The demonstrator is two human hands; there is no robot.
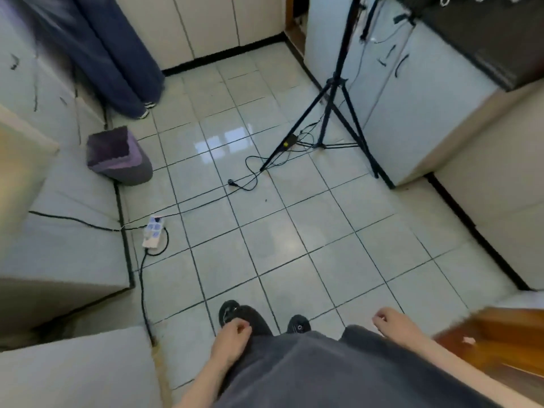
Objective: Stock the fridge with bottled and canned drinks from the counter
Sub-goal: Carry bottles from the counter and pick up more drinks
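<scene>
I look down at a tiled kitchen floor. My left hand (pixel 232 334) hangs low at my side with the fingers curled in and nothing in it. My right hand (pixel 393 320) also hangs by my hip, fingers loosely curled, holding nothing. No bottles, cans or fridge interior show in this view. A dark counter top (pixel 482 39) runs along the far right above pale cabinets (pixel 418 107); nothing on it can be made out.
A black tripod (pixel 329 92) stands mid-floor at the right with cables (pixel 250 172) trailing from it. A white power strip (pixel 153 231) and cord lie at the left. A purple bin (pixel 117 154) sits by the left cabinets. Another person's legs (pixel 117 60) stand at the back left.
</scene>
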